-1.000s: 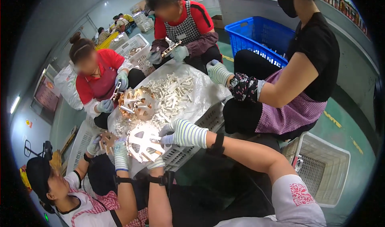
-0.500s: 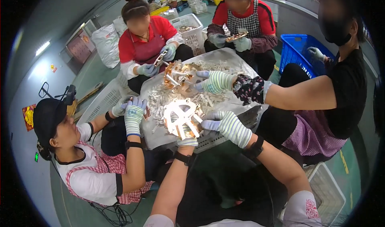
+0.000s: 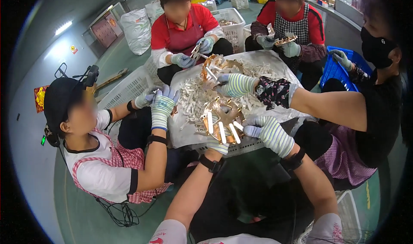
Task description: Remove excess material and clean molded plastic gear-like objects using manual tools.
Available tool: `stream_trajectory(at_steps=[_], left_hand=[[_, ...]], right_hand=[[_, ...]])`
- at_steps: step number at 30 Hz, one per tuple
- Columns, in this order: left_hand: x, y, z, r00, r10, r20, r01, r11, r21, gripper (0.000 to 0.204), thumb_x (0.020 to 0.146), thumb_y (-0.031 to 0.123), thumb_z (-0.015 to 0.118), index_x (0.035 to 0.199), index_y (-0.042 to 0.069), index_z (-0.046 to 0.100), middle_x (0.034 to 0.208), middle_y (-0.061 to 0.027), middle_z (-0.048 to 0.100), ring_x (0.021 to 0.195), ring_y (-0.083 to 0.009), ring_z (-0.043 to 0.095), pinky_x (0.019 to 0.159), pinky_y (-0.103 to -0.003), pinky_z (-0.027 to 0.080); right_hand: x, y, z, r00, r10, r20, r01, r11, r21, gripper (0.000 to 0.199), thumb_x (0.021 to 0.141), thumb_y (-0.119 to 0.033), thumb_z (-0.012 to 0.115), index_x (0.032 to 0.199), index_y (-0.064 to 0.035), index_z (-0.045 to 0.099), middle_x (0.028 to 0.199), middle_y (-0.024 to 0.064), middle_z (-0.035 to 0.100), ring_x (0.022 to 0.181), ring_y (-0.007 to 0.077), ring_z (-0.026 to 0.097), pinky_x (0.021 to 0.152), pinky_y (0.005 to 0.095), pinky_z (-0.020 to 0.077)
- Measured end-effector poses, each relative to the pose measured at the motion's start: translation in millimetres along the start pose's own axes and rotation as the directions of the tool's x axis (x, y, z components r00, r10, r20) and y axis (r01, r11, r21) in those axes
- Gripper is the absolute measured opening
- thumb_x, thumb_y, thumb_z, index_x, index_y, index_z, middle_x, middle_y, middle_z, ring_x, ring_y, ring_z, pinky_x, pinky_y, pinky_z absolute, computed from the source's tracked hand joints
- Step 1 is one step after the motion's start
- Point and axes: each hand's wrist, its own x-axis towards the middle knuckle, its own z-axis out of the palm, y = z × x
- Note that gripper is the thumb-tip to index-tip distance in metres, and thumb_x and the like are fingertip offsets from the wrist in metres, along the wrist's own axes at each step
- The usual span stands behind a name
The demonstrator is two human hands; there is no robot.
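Head view, and we've got a flat copper-coloured metal frame with pale strips across it (image 3: 221,124) between our two hands, above the white sheet-covered work surface (image 3: 275,63). Our left hand (image 3: 218,146), in a striped glove, pinches its lower edge from beneath; our right hand (image 3: 269,130) curls shut on its right rim. Frame lies just ahead of both sets of fingers, strips running away from us.

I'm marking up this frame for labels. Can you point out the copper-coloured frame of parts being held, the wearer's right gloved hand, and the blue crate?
Copper-coloured frame (image 3: 223,119), head view: its centre, between the white pieces.
Right hand (image 3: 269,132), head view: back of the striped glove.
Blue crate (image 3: 333,71), head view: its near side wall.
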Motion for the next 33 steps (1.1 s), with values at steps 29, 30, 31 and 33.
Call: stream_trajectory(at_steps=[29,30,31,33], left_hand=[[-10,-24,64,0.93,-0.242,0.276,0.34,0.282,-0.897,0.053,0.105,0.039,0.046,0.15,0.012,0.039,0.155,-0.0089,0.045,0.139,-0.0246,0.045,0.118,-0.043,0.041],[-11,-29,63,0.955,-0.131,0.266,0.291,0.585,-0.757,0.052,0.104,0.039,0.046,0.148,0.012,0.041,0.153,-0.0094,0.046,0.139,-0.0245,0.046,0.117,-0.043,0.041],[-9,-30,64,0.97,-0.058,0.236,0.202,0.732,-0.65,0.05,0.105,0.039,0.045,0.147,0.012,0.043,0.151,-0.0102,0.048,0.138,-0.0245,0.046,0.117,-0.042,0.04],[-10,-32,65,0.967,-0.014,0.254,0.155,0.824,-0.545,0.048,0.105,0.038,0.043,0.145,0.011,0.044,0.147,-0.0106,0.05,0.137,-0.0243,0.047,0.117,-0.04,0.039]], right_hand=[[4,-23,-2,0.952,-0.189,-0.239,0.162,0.978,-0.128,0.029,0.098,-0.026,0.07,0.109,-0.0001,0.075,0.085,0.0035,0.072,0.074,0.0115,0.064,0.068,0.0285,0.0516],[2,-23,4,0.934,-0.292,-0.205,0.236,0.937,-0.258,0.028,0.097,-0.026,0.071,0.109,0.0001,0.075,0.084,0.0046,0.072,0.075,0.0132,0.065,0.069,0.0304,0.0524],[-3,-24,6,0.933,-0.343,-0.11,0.265,0.86,-0.436,0.029,0.093,-0.026,0.074,0.109,-0.002,0.075,0.085,0.0108,0.073,0.078,0.0214,0.07,0.074,0.0353,0.0547],[-5,-22,15,0.909,-0.402,-0.107,0.265,0.757,-0.598,0.028,0.09,-0.025,0.076,0.107,-0.0027,0.075,0.087,0.0152,0.073,0.081,0.0269,0.072,0.075,0.036,0.0556]])
